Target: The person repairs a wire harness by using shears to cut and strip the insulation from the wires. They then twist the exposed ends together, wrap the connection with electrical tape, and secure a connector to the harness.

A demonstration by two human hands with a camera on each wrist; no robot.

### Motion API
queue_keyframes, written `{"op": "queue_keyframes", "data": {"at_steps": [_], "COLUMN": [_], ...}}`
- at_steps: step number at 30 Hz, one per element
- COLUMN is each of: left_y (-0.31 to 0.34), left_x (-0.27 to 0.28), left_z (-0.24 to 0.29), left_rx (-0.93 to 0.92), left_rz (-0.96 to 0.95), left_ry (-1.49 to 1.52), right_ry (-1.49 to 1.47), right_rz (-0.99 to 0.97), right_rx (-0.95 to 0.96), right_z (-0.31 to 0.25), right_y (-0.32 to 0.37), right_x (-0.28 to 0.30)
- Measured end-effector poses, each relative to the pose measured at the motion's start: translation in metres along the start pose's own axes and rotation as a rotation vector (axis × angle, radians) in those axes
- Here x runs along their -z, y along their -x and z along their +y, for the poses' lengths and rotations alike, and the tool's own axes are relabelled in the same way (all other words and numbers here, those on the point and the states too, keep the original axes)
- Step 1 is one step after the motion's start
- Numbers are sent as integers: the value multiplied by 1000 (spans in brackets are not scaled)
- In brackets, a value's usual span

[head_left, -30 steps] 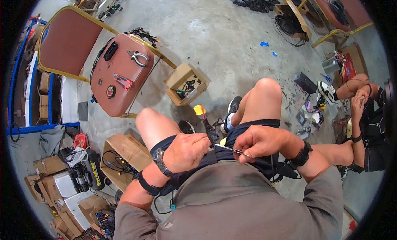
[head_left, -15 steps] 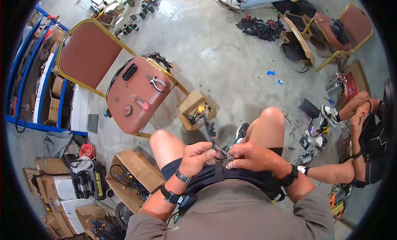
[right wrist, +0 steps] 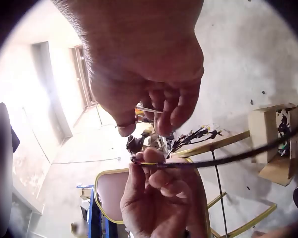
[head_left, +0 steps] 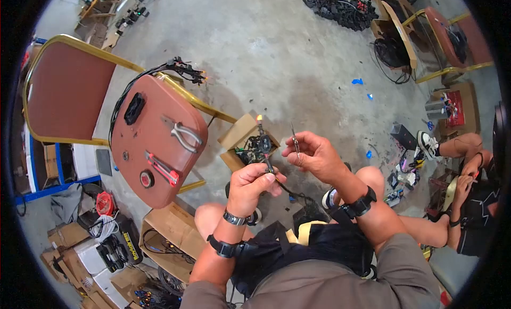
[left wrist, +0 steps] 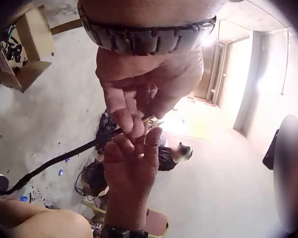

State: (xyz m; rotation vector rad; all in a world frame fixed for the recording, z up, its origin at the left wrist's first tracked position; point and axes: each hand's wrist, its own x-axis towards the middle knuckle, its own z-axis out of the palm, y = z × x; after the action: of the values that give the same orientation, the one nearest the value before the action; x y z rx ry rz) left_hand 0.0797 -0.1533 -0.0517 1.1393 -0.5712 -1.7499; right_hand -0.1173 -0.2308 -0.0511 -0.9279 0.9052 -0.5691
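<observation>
My left hand (head_left: 249,189) pinches a black cable (right wrist: 228,157) between thumb and fingers; thin yellow and reddish wires show at its end in the right wrist view. In the head view a dark part with a yellow tip (head_left: 260,118) stands beyond that hand, over the open box. To the right, my right hand (head_left: 315,157) grips a slim, pointed metal tool (head_left: 295,141), its tip up; whether it is tweezers or small scissors I cannot tell. The hands are a short distance apart above the knees. In the left wrist view the fingers largely hide the wire ends.
A brown chair (head_left: 159,117) at the left holds pliers (head_left: 185,136), a red cutter (head_left: 162,168), a round roll (head_left: 147,178) and a black item. An open cardboard box (head_left: 234,161) stands ahead. Another person (head_left: 468,202) sits at the right beside scattered parts.
Both hands have risen forward from the lap and moved apart. The metal tool, lying sideways between them before, now points up in my right hand. The head view has shifted.
</observation>
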Motion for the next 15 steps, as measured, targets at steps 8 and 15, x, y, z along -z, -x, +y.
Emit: {"op": "queue_keyframes", "data": {"at_steps": [8, 15], "left_y": [-39, -26], "left_x": [20, 26], "left_z": [-15, -18], "left_rx": [-147, -226], "left_rz": [230, 199], "left_ry": [-186, -308], "right_ry": [-125, 26], "right_rz": [-137, -96], "right_rx": [69, 172], "right_z": [44, 41], "right_y": [-43, -41], "right_x": [-1, -15]}}
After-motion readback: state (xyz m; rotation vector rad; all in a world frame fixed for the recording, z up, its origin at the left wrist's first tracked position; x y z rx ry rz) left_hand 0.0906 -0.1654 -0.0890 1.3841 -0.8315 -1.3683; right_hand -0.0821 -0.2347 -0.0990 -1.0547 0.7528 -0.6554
